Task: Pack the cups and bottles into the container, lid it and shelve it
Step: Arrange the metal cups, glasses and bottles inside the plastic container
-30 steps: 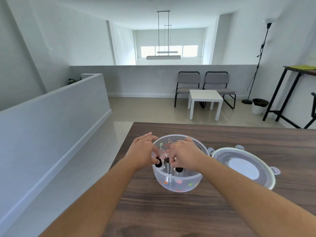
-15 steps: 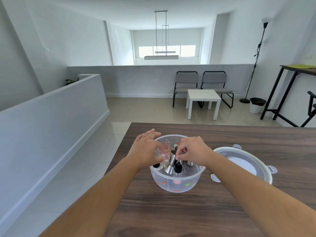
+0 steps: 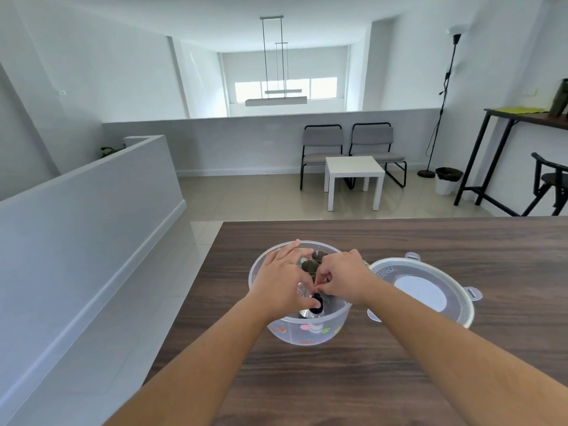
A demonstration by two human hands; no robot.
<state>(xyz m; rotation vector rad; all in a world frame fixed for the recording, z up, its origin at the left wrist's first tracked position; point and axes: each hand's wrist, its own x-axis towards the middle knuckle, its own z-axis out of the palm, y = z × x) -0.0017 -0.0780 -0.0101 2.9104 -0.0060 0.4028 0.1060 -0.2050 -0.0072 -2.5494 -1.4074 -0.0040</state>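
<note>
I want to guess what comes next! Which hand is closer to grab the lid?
Probably the right hand. The lid lies on the table just right of the container, beside that wrist; the left hand would have to cross over the container.

Dark wood-grain table, bearing a clear spotted container and, just to its right, perhaps touching it, a round lid.

Cups, bottle crowd container; lid just beside, right.
</note>
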